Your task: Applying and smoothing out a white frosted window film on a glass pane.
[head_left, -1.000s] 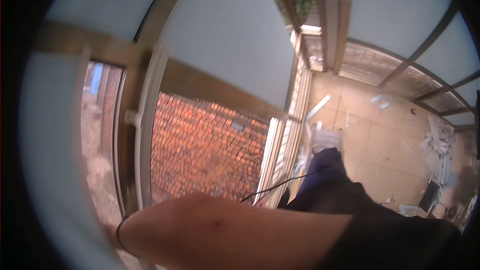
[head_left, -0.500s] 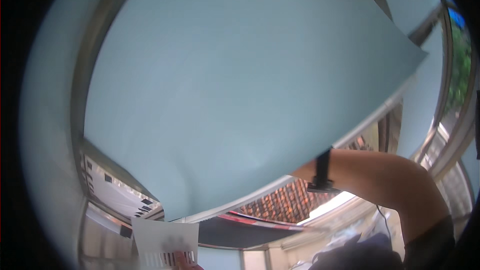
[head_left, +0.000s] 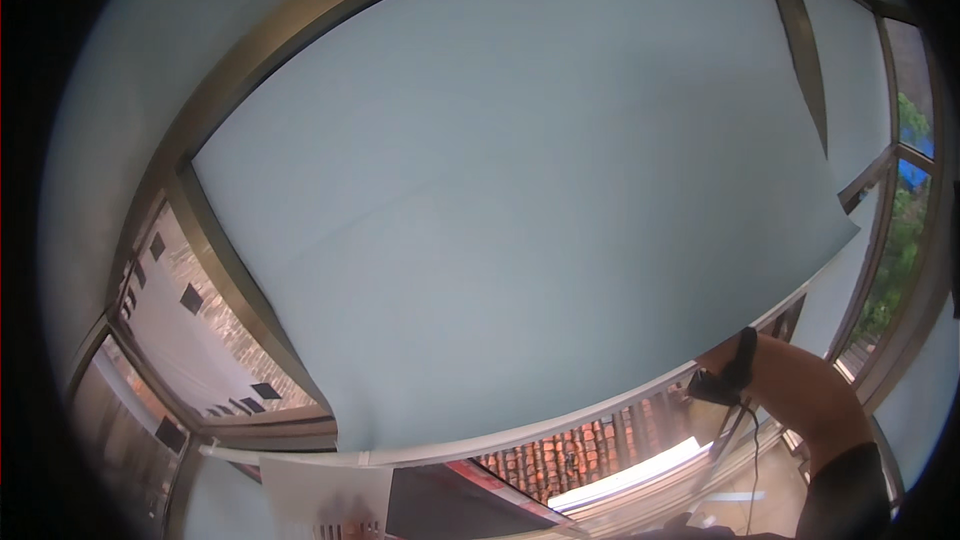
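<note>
A large pale blue sheet (head_left: 520,200) fills most of the view, held up against a metal-framed window (head_left: 215,230). My right forearm rises from the lower right, with a black band on the wrist. My right hand (head_left: 716,356) goes behind the sheet's lower right edge, so its fingers are hidden. At the bottom edge, a white sheet corner (head_left: 325,495) hangs below the blue one. Pinkish fingertips of my left hand (head_left: 345,530) seem to touch it; its grip is unclear.
Through the glass I see a red tiled roof (head_left: 560,455), a pale building wall with small dark windows (head_left: 190,325) on the left, and green trees (head_left: 905,230) on the right. A thin black cable (head_left: 735,430) dangles under my right wrist.
My view has swung from a tiled balcony floor and brick wall up to the window. The blue sheet now covers more of the frame, and my right arm has shifted further right.
</note>
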The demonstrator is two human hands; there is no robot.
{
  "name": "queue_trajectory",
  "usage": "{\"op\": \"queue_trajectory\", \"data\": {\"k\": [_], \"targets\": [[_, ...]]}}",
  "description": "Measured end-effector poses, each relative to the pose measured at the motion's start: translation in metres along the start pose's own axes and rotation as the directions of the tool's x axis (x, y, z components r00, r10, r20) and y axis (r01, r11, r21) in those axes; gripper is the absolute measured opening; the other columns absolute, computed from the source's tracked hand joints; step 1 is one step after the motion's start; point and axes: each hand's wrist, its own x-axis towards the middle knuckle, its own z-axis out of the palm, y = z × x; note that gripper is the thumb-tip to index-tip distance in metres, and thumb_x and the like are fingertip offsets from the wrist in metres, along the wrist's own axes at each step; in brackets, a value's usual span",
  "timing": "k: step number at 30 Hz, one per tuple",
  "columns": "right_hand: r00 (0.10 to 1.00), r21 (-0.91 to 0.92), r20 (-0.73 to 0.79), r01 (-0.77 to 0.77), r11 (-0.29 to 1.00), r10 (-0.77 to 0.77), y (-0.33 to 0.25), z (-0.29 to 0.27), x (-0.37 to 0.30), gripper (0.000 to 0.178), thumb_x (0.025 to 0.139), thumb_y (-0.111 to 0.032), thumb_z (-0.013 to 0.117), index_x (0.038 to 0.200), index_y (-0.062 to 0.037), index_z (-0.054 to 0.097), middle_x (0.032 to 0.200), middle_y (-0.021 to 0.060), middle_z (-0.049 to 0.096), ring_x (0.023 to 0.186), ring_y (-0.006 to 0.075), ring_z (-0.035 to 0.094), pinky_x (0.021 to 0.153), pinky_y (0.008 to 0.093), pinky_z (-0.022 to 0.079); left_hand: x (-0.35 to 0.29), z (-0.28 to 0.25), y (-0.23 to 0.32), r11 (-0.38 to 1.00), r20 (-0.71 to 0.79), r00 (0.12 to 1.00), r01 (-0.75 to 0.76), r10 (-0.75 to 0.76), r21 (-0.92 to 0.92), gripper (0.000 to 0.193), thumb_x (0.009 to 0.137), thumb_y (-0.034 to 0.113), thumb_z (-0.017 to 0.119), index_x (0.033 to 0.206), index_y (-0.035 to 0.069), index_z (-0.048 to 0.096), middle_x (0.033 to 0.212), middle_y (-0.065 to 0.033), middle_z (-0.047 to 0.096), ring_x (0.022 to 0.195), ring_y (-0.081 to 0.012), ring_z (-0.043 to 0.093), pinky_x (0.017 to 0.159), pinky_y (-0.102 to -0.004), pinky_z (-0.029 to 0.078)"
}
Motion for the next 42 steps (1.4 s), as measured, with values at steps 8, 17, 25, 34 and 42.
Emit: {"op": "queue_trajectory", "data": {"k": [8, 17, 25, 34, 42], "targets": [[0.996, -0.054, -0.068, 0.047, 0.997, -0.050, 0.002, 0.011, -0.012, 0.021, 0.097, -0.018, 0.059, 0.110, -0.0024, 0.065, 0.106, 0.0080, 0.067, 0.092, 0.0188, 0.063, 0.080, 0.0326, 0.053, 0.023, -0.032, -0.027, 0.992, 0.039, 0.998, 0.051, -0.047, -0.117, 0.058, 0.089, 0.001, 0.061, 0.142, -0.007, 0.040, 0.135, -0.0276, 0.052, 0.116, -0.0420, 0.059, 0.093, -0.0490, 0.053], [0.995, -0.079, -0.040, 0.088, 0.993, -0.091, 0.027, 0.026, 0.000, 0.021, 0.096, -0.018, 0.060, 0.110, -0.0028, 0.065, 0.105, 0.0079, 0.067, 0.092, 0.0185, 0.063, 0.080, 0.0325, 0.053, 0.024, -0.043, -0.018, 0.987, -0.005, 0.993, 0.113, -0.115, -0.117, 0.059, 0.090, 0.005, 0.062, 0.145, -0.002, 0.040, 0.140, -0.0244, 0.050, 0.121, -0.0411, 0.056, 0.099, -0.0505, 0.049], [0.995, -0.090, -0.025, 0.096, 0.991, -0.099, 0.040, 0.041, 0.002, 0.021, 0.096, -0.019, 0.061, 0.110, -0.0031, 0.065, 0.105, 0.0078, 0.067, 0.091, 0.0183, 0.063, 0.079, 0.0324, 0.053, 0.028, -0.055, -0.021, 0.988, 0.025, 0.994, 0.105, -0.103, -0.116, 0.058, 0.090, 0.006, 0.062, 0.144, -0.002, 0.041, 0.140, -0.0235, 0.050, 0.121, -0.0396, 0.055, 0.101, -0.0496, 0.047], [0.992, -0.099, -0.043, 0.116, 0.988, -0.121, 0.037, 0.046, -0.005, 0.021, 0.096, -0.019, 0.061, 0.110, -0.0035, 0.065, 0.105, 0.0077, 0.067, 0.091, 0.0180, 0.063, 0.079, 0.0323, 0.053, 0.029, -0.059, -0.022, 0.987, 0.052, 0.992, 0.116, -0.111, -0.114, 0.058, 0.090, 0.006, 0.063, 0.143, -0.002, 0.041, 0.140, -0.0233, 0.050, 0.121, -0.0389, 0.055, 0.102, -0.0491, 0.047], [0.991, -0.127, -0.012, 0.132, 0.983, -0.135, 0.056, 0.054, 0.004, 0.021, 0.096, -0.019, 0.062, 0.110, -0.0038, 0.065, 0.104, 0.0076, 0.067, 0.090, 0.0178, 0.063, 0.078, 0.0323, 0.053, 0.031, -0.066, -0.024, 0.991, 0.048, 0.994, 0.104, -0.100, -0.081, 0.058, 0.089, 0.006, 0.063, 0.143, -0.003, 0.042, 0.140, -0.0231, 0.050, 0.121, -0.0383, 0.056, 0.103, -0.0486, 0.047]]}}
